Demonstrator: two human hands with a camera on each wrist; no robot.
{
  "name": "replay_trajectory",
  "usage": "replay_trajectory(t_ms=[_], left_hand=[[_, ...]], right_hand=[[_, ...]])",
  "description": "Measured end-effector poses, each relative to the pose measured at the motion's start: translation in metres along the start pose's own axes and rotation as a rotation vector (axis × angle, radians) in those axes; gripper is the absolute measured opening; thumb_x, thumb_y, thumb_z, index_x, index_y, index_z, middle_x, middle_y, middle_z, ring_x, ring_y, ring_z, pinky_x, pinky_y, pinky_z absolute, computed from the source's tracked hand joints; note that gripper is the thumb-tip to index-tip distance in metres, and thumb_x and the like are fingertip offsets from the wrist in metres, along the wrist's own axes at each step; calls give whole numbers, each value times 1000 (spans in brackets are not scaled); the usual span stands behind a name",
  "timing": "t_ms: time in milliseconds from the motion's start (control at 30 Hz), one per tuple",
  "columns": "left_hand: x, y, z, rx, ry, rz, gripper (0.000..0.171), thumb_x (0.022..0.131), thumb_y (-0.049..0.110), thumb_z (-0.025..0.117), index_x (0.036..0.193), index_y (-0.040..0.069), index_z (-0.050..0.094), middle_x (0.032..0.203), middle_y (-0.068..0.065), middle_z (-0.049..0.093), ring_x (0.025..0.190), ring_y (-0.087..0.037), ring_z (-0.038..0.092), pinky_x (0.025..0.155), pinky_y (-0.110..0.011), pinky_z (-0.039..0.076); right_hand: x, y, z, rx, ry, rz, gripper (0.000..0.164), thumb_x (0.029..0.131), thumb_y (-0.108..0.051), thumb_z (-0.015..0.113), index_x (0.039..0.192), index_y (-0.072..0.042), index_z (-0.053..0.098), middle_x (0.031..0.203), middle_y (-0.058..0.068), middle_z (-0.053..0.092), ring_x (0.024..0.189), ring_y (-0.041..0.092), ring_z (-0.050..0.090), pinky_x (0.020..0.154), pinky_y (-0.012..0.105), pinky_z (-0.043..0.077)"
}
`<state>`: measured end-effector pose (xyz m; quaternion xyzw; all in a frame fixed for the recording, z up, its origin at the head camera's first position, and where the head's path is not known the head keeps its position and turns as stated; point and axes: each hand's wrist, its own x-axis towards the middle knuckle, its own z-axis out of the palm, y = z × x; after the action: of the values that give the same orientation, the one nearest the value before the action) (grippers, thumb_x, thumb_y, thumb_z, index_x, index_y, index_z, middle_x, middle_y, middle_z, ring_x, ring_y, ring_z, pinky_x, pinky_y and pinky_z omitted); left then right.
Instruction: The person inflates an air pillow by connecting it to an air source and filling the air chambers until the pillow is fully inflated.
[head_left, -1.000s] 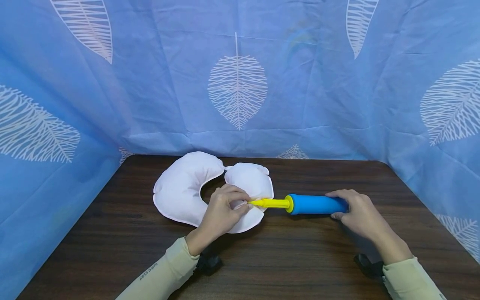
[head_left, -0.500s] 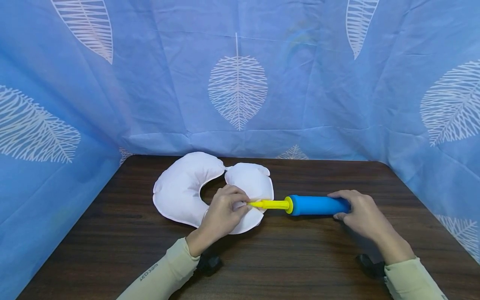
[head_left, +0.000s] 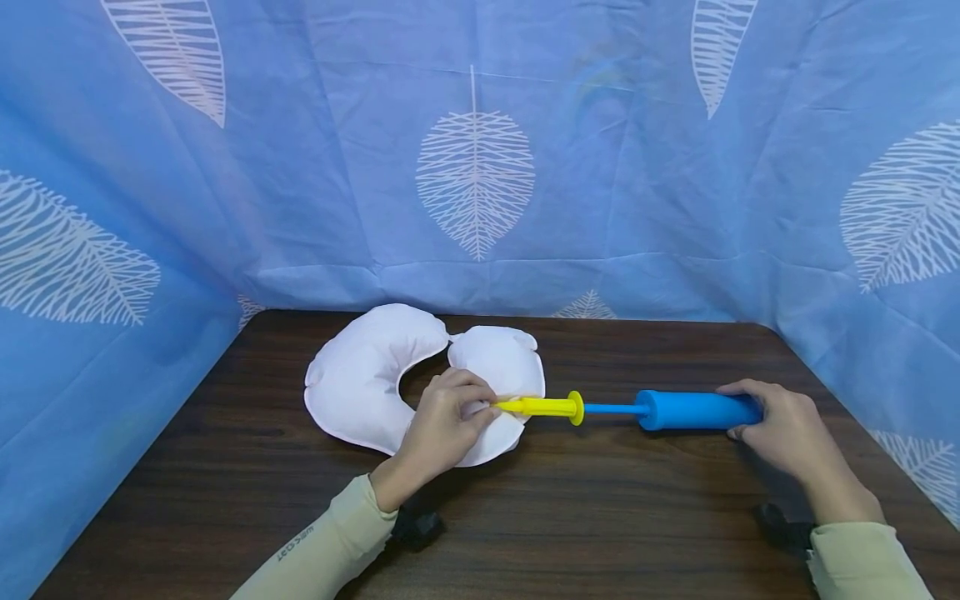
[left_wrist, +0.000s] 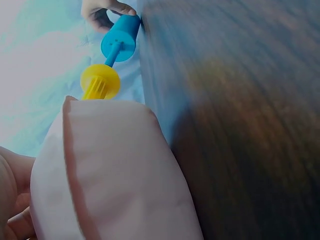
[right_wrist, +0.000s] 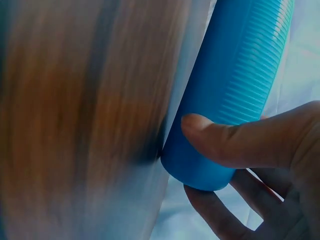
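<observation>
A white U-shaped inflatable neck pillow (head_left: pixel 360 379) lies puffed up on the table. My left hand (head_left: pixel 442 417) pinches at its near right arm, where the tip of a hand pump's yellow nozzle (head_left: pixel 543 407) meets the fingers; the valve itself is hidden. A thin blue rod (head_left: pixel 611 409) joins the yellow end to the pump's blue barrel (head_left: pixel 693 411). Round the barrel's far right end, my right hand (head_left: pixel 783 429) grips with thumb and fingers. In the right wrist view the thumb presses the ribbed blue barrel (right_wrist: pixel 225 90).
Beneath everything is a dark wood-grain table (head_left: pixel 600 517). A blue cloth with white leaf prints (head_left: pixel 637 167) hangs behind it and along both sides. Black wrist straps (head_left: pixel 420 529) sit under the forearms.
My right hand has pulled the blue barrel to the right, away from the yellow end, so the rod now shows between them. The left hand and pillow stay almost in place.
</observation>
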<state>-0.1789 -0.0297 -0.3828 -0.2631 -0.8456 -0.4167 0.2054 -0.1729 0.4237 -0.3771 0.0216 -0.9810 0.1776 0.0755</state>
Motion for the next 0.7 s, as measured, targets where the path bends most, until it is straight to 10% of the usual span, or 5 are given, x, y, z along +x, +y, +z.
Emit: replay_trajectory(t_ms=[700], left_hand=[[0,1,3,-16,30,35,11,85,2,89,95,5,86,94,-2,77,95,-22,67,87,-38,50]], right_hand=[[0,-66,24,90,-9,-188,48,87,6,82,133,2,70,139,36,63,130,61,55,100,76,49]])
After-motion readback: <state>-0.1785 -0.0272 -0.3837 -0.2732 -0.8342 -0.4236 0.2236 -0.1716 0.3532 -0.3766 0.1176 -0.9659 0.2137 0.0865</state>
